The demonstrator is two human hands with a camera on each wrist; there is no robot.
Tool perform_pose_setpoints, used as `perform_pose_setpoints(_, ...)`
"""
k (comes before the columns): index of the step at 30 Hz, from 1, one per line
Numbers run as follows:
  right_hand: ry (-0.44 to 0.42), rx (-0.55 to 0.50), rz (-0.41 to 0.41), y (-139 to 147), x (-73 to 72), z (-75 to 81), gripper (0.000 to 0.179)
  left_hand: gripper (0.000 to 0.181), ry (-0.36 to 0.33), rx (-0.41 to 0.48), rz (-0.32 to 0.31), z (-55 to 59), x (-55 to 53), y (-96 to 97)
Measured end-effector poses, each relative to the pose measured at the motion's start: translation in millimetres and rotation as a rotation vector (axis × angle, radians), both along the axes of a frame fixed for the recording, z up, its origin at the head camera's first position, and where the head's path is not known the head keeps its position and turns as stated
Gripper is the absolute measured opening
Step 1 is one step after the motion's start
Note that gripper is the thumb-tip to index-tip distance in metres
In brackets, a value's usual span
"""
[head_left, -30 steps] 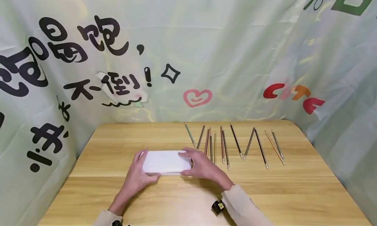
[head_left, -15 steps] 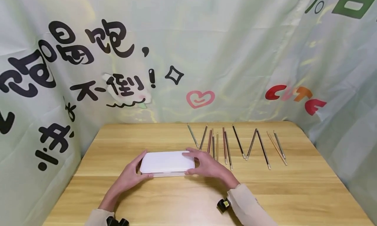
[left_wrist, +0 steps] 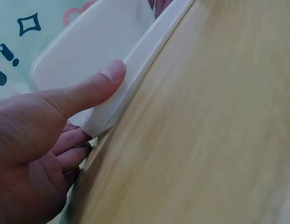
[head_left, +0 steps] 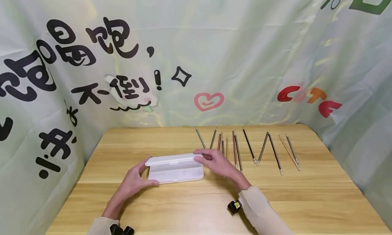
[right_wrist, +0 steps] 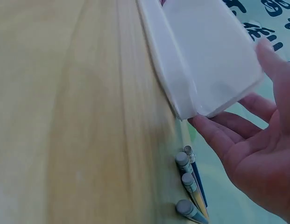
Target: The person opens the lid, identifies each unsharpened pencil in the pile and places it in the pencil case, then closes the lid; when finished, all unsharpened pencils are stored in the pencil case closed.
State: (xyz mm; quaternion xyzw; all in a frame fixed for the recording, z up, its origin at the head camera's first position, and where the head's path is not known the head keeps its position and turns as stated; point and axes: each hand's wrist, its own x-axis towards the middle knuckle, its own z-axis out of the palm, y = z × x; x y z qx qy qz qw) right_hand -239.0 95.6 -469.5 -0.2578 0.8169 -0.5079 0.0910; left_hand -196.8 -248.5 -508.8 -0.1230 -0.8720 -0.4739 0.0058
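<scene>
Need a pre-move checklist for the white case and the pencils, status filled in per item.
1. Left hand holding the white case: ok, thumb at the front edge of the left end.
2. Right hand at the lid: ok, touching its right end.
3. Lid folded fully back: not ok, it stands raised at an angle.
4. Case interior empty: cannot tell, no view shows all of it.
5. Visible pencils outside the case: ok, on the table.
6. Pencils all in one bundle: not ok, they lie spread out.
</scene>
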Motion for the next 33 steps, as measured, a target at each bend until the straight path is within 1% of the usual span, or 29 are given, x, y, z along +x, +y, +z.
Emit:
perform_pose_setpoints(3, 0.036, 0.015, -0.07, -1.5, -1.1, 1.7, 0.048, 0.1, 0.04, -0.054, 0.021, -0.1, 0.2, 1.6)
perform_pose_setpoints(7, 0.073, -0.002, -0.17, -5.1, -2.4, 4.9, 0.047, 0.094, 0.088, -0.099, 0.053, -0.2, 0.5, 2.2)
perform_pose_setpoints(9, 0.098, -0.02, -0.206, -7.6, -4.0, 5.4, 0.047, 0.093, 0.089, -0.097, 0.059, -0.9, 0.9, 2.1)
perform_pose_setpoints(13, 0.154, -0.059, -0.244, -12.7, -8.1, 5.3, 0.046, 0.091, 0.087, -0.082, 0.048, -2.4, 0.9, 2.0)
perform_pose_setpoints(18, 0.228, -0.182, -0.307, -16.0, -13.7, 4.3, 0.033, 0.088, 0.09, -0.048, 0.039, -4.2, -1.7, 1.9)
perform_pose_setpoints(21, 0.331, -0.237, -0.342, -16.3, -16.3, 2.0, 0.024, 0.087, 0.086, -0.04, 0.036, -5.2, -2.4, 0.9)
perform_pose_setpoints(23, 0.416, -0.243, -0.346, -16.3, -17.4, 1.4, 0.02, 0.087, 0.082, -0.04, 0.036, -5.9, -2.5, -0.1)
perform_pose_setpoints(25, 0.517, -0.213, -0.333, -16.2, -18.0, 1.8, 0.016, 0.087, 0.08, -0.042, 0.037, -6.4, -2.6, -1.0)
perform_pose_setpoints(27, 0.589, -0.173, -0.32, -16.1, -18.1, 3.5, 0.015, 0.087, 0.083, -0.041, 0.036, -6.8, -3.0, -1.9)
perform_pose_setpoints(30, 0.638, -0.138, -0.296, -16.0, -18.5, 5.1, 0.017, 0.085, 0.09, -0.038, 0.035, -6.8, -2.8, -2.7)
perform_pose_setpoints(33, 0.626, -0.139, -0.293, -16.5, -19.5, 4.7, 0.02, 0.085, 0.091, -0.039, 0.033, -7.0, -1.9, -3.9)
